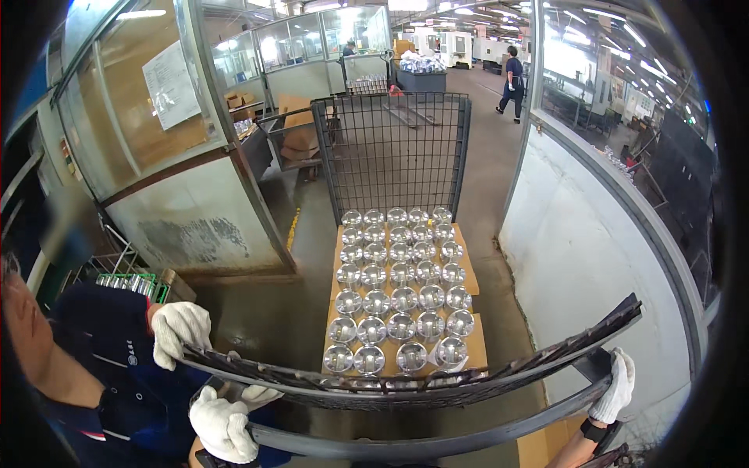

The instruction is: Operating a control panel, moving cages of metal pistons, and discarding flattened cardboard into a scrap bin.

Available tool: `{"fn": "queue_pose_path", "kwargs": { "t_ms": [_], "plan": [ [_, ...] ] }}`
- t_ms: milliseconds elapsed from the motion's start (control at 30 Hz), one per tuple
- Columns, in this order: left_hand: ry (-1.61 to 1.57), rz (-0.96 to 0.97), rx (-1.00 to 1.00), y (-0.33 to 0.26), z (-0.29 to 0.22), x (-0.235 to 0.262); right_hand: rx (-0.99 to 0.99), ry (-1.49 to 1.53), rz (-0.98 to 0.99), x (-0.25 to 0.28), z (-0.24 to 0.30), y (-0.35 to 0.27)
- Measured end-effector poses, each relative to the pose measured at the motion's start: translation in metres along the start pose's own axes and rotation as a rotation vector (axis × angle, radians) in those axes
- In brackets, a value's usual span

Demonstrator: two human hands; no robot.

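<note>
A dark metal push handle [437,446] of a mesh-ended cart bends across the bottom. My left hand [222,427], in a white glove, is closed on its left end. At the right end my gloved right hand [616,388] is wrapped round it, a dark band on the wrist. Beyond the handle is the cart's near mesh end [406,390]. Several rows of shiny, round, piston-like metal parts [402,299] stand on brown cardboard [477,335] on the cart. A co-worker's white-gloved hand [183,331] grips the near mesh end's left corner.
The co-worker [101,366] stands close at my left. A white partition [601,257] flanks the cart's right side, and a stained panel [195,226] stands at left. The cart's far mesh end [394,156] rises ahead. Further off, a person in dark clothes [512,84] is in the aisle.
</note>
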State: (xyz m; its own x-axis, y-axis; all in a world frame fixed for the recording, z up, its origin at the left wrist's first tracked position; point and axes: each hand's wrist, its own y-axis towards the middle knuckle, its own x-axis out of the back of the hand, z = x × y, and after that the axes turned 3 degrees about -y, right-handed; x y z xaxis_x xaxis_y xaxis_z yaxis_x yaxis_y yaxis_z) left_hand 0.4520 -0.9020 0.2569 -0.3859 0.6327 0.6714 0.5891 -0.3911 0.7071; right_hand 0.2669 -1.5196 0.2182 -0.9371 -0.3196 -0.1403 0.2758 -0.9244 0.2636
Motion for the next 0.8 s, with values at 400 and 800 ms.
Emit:
{"fn": "queue_pose_path", "kwargs": {
  "t_ms": [400, 800],
  "plan": [
    [-0.067, -0.243, 0.160, 0.087, 0.174, -0.076, 0.541, -0.523, -0.042, -0.177, -0.029, -0.046],
    [0.290, -0.213, 0.024, 0.195, 0.361, -0.146, 0.716, -0.650, -0.065, -0.356, -0.020, -0.080]
  ]
}}
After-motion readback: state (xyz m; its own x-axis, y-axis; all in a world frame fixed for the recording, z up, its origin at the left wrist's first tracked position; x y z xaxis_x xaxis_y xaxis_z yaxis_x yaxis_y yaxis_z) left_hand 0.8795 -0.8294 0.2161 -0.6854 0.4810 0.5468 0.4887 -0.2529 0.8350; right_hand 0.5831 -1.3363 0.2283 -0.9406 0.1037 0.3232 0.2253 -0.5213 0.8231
